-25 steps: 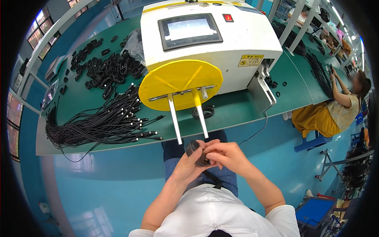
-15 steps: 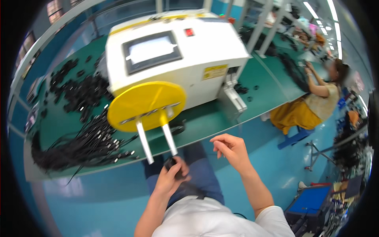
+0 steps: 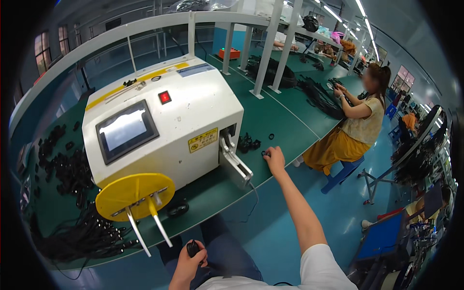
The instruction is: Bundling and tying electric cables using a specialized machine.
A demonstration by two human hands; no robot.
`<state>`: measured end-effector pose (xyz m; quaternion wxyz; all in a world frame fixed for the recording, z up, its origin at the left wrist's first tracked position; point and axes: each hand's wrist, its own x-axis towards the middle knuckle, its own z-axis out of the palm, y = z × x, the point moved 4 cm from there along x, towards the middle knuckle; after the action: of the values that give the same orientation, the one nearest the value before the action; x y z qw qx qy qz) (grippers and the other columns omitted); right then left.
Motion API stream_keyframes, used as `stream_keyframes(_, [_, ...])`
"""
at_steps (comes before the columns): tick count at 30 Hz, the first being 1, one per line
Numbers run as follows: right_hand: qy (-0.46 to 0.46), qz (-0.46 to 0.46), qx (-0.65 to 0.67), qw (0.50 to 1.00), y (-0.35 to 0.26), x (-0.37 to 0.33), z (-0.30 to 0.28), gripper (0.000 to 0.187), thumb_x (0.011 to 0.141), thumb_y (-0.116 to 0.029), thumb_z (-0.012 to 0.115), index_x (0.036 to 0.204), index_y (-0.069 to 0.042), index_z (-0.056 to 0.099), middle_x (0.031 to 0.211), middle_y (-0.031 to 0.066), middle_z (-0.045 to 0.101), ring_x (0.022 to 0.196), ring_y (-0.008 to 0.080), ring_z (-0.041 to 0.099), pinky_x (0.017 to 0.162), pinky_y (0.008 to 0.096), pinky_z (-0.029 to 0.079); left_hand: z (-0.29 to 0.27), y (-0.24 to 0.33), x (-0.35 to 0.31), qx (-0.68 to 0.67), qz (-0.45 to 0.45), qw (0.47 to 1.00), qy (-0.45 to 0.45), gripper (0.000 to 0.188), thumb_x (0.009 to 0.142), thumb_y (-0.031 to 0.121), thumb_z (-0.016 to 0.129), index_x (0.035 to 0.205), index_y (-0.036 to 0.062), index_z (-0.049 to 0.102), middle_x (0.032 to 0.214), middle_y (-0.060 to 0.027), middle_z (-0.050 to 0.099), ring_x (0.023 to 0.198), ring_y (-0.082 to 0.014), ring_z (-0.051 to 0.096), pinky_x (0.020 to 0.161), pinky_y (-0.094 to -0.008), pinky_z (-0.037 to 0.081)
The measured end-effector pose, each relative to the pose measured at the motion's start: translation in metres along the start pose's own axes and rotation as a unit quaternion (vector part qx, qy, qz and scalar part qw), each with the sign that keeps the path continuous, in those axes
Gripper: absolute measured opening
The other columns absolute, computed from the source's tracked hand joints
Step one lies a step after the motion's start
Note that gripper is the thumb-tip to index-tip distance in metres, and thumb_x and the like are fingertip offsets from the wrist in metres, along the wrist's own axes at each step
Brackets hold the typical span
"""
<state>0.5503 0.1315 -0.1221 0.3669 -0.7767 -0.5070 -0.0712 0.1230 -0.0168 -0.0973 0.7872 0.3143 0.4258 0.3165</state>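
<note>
Close to my lap, my left hand (image 3: 189, 261) is wrapped round a small black coiled cable (image 3: 193, 248). My right hand (image 3: 275, 160) reaches to the green table's right part, its fingertips pinched on a small black ring (image 3: 264, 153) at the tabletop. Another black ring (image 3: 271, 136) lies just beyond it, beside a small pile of black pieces (image 3: 248, 143). To the left stands a white winding machine (image 3: 169, 125) with a yellow disc (image 3: 135, 193) bearing two metal prongs. A black coiled cable (image 3: 178, 208) lies on the table by the disc.
Loose black cables (image 3: 82, 232) and heaped black pieces (image 3: 67, 164) cover the table's left side. A metal bracket (image 3: 236, 164) juts from the machine's right side. White posts (image 3: 266, 53) rise behind. A co-worker (image 3: 362, 111) sits on a blue stool (image 3: 343, 174), handling black cables.
My right hand has gone from above the floor to the tabletop and closed on a small ring. My left hand still grips the coiled cable. The view has swung to the right.
</note>
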Motion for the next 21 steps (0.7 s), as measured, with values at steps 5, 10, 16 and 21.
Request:
stream_keyframes(5, [-0.004, -0.017, -0.01, 1.0, 0.009, 0.011, 0.011, 0.013, 0.071, -0.013, 0.071, 0.075, -0.004, 0.063, 0.077, 0.0134, 0.054, 0.081, 0.0317, 0.055, 0.07, 0.0424, 0.045, 0.001, 0.006, 0.005, 0.083, 0.013, 0.996, -0.007, 0.012, 0.081, -0.002, 0.057, 0.088, 0.0025, 0.048, 0.065, -0.005, 0.048, 0.054, -0.0146, 0.049, 0.046, -0.0278, 0.038])
stream_keyframes(10, [-0.046, -0.047, 0.033, 0.997, 0.012, 0.019, 0.015, 0.01, 0.073, -0.011, 0.069, 0.074, -0.004, 0.063, 0.08, 0.0145, 0.056, 0.084, 0.0332, 0.056, 0.073, 0.0429, 0.045, 0.006, 0.005, 0.014, 0.107, 0.016, 0.993, -0.04, 0.013, 0.084, 0.005, 0.059, 0.093, 0.0032, 0.05, 0.067, -0.0046, 0.049, 0.053, -0.0138, 0.048, 0.047, -0.0263, 0.038])
stream_keyframes(16, [-0.061, -0.04, 0.041, 0.996, 0.009, 0.033, 0.021, 0.008, 0.074, -0.01, 0.068, 0.076, -0.004, 0.064, 0.082, 0.014, 0.057, 0.086, 0.034, 0.056, 0.075, 0.0438, 0.045, 0.007, 0.006, 0.024, 0.102, 0.017, 0.994, -0.031, 0.014, 0.085, 0.008, 0.06, 0.095, 0.0036, 0.05, 0.068, -0.0045, 0.049, 0.053, -0.0138, 0.047, 0.047, -0.0256, 0.038])
stream_keyframes(21, [-0.023, -0.057, 0.075, 0.995, -0.002, 0.075, 0.032, 0.008, 0.073, -0.013, 0.069, 0.078, -0.007, 0.067, 0.084, 0.0128, 0.059, 0.086, 0.0328, 0.056, 0.077, 0.0428, 0.046, 0.007, 0.005, 0.029, 0.116, 0.014, 0.993, -0.022, 0.015, 0.084, 0.007, 0.06, 0.094, 0.0033, 0.05, 0.068, -0.004, 0.048, 0.053, -0.0138, 0.047, 0.047, -0.0254, 0.037])
